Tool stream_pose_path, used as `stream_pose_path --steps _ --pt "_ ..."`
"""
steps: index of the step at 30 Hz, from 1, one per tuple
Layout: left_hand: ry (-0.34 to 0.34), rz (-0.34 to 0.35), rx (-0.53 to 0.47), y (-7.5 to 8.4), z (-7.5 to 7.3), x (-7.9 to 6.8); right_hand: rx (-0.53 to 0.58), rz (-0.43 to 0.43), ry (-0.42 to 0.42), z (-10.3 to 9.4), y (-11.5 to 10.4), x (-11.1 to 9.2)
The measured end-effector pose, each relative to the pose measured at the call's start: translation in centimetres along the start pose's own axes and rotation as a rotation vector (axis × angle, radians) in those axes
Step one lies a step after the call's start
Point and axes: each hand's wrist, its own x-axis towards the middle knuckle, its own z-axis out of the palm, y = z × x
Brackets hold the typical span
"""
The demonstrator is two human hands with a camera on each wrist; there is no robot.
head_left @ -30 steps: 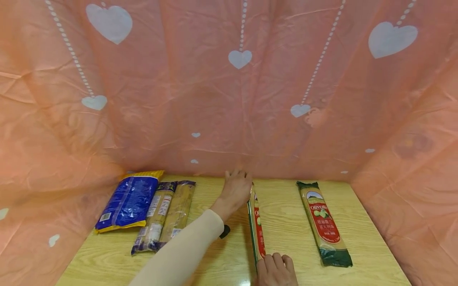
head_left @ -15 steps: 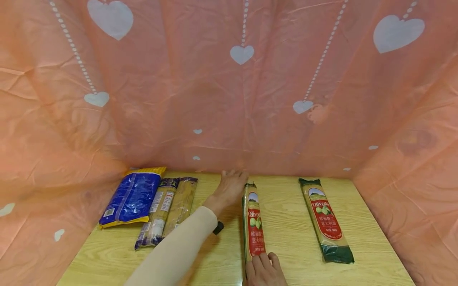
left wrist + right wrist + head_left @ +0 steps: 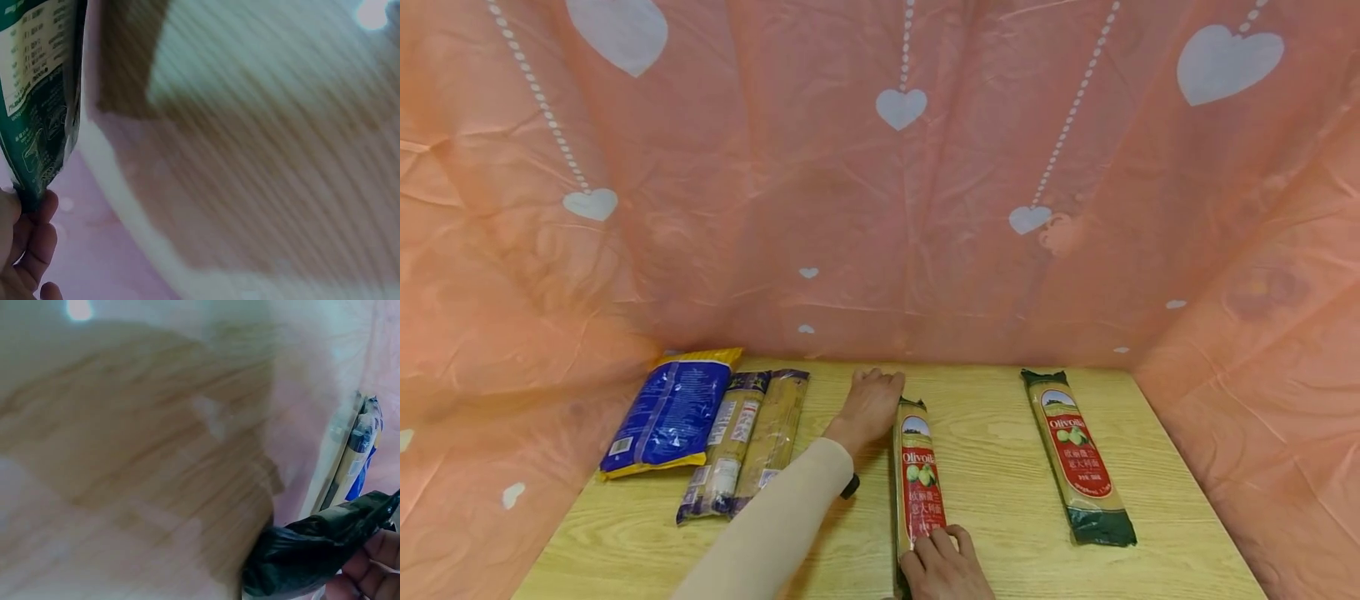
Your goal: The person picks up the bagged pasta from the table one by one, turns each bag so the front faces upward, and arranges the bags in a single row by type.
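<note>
A spaghetti pack [image 3: 917, 479], with a red Olivoila label and green ends, lies lengthwise in front of me in the head view. At its far end my left hand [image 3: 868, 407] pinches the green tip, as the fingers [image 3: 42, 247] show in the left wrist view. Around the near end, my right hand [image 3: 946, 567] grips the pack, covering the bottom of the label. In the right wrist view its fingers [image 3: 372, 569] hold the crinkled dark green wrapper [image 3: 306, 556]. The label faces up toward me, with the left side edge also showing.
A second Olivoila pack [image 3: 1078, 462] lies at the right of the wooden table [image 3: 1000, 417]. On the left are two clear noodle packs [image 3: 726, 450] [image 3: 775, 433] and a blue-and-yellow bag [image 3: 673, 412] overlapping one of them. A pink heart-print cloth [image 3: 962, 250] encloses the back and sides.
Both hands have shifted the spaghetti pack leftward. It stood more on its edge a second ago; now it is rolled so the label shows wider. The other packs stayed put.
</note>
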Motion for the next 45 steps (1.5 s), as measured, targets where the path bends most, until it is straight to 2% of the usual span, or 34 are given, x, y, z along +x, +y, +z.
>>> stream_pose_path --steps 5,9,12,16,18,21,23,26,29,32,37,45 --pt "-0.045 -0.071 0.056 -0.5 0.6 -0.6 0.026 -0.027 -0.056 -0.1 0.0 0.2" --pt "-0.048 -0.103 0.048 -0.4 0.8 -1.1 0.057 -0.074 -0.093 -0.1 0.1 0.4" --pt "-0.062 -0.08 0.046 0.0 0.4 -1.9 0.065 -0.071 -0.09 -0.2 0.4 0.5" --pt "-0.108 -0.012 0.058 0.8 -0.3 -3.6 -0.004 -0.004 -0.102 -0.3 1.0 0.4" --pt "-0.135 0.018 0.063 1.0 -0.4 -4.7 -0.014 0.039 -0.18 -0.4 1.3 0.3" --pt "-0.185 0.057 0.05 1.2 -0.5 -6.3 0.075 0.114 -0.389 -0.5 1.6 0.3" --pt "-0.247 0.072 0.007 1.4 -0.6 -7.4 0.143 0.168 -0.516 -0.4 1.7 0.3" --pt "-0.364 0.069 -0.084 1.6 -0.9 -9.2 0.191 0.202 -0.608 -0.2 1.9 0.4" --pt "-0.471 0.072 -0.15 1.7 -1.2 -10.9 0.206 0.21 -0.623 -0.1 2.2 0.5" --pt "-0.52 0.103 -0.179 1.9 -1.3 -12.1 0.231 0.233 -0.636 -0.1 2.4 0.6" --pt "-0.54 0.142 -0.188 2.1 -1.3 -12.7 0.261 0.256 -0.62 -0.1 2.6 0.6" --pt "-0.511 0.192 -0.16 2.5 -0.6 -11.6 0.291 0.289 -0.629 -0.3 3.4 0.8"
